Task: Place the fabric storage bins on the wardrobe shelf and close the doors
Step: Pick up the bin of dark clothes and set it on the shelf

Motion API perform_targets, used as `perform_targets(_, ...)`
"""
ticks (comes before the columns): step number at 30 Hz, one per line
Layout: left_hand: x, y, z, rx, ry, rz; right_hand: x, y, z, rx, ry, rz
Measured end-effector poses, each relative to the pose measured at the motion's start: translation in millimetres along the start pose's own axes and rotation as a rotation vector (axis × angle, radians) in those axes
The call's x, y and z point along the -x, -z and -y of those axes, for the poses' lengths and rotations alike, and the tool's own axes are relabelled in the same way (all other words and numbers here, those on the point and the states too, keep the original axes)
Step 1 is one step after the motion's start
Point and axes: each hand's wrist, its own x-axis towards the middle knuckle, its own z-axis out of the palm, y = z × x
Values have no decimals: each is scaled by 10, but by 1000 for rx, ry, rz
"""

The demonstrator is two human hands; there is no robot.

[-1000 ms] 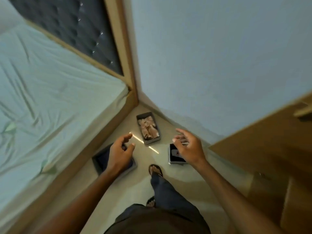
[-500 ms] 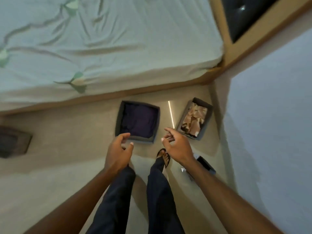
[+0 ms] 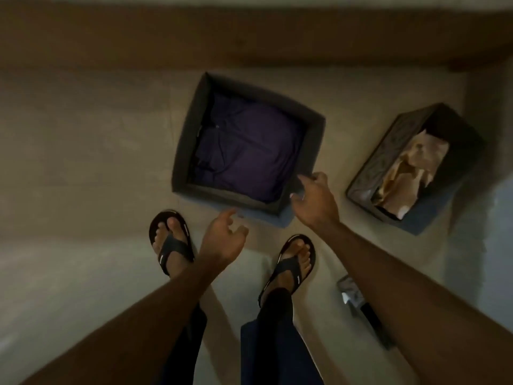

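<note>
A square dark grey fabric bin (image 3: 313, 145) with folded purple cloth inside sits on the floor straight ahead of my feet. To its right stands a narrower patterned grey bin (image 3: 374, 168) holding beige cloth. My right hand (image 3: 313, 201) reaches to the square bin's near right corner, fingertips at its rim; a firm grip does not show. My left hand (image 3: 224, 240) hovers just short of the bin's near wall, fingers loosely spread and holding nothing.
The wooden bed frame (image 3: 249, 37) runs across the top, just beyond the bins. A third small bin (image 3: 358, 301) lies at my right, mostly behind my right forearm. My sandalled feet (image 3: 172, 243) stand on the pale floor. The wall rises at the right.
The view has tilted down and closer to the floor. Both hands have moved down toward the square bin; my right hand now reaches its near right corner.
</note>
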Motion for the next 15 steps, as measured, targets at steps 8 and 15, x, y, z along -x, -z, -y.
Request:
perform_targets(8, -232, 151, 132, -25, 30, -64, 143, -318, -116, 69, -18, -55)
perform_targets(15, -364, 768, 313, -86, 88, -190, 346, -438, 167, 204, 207, 14)
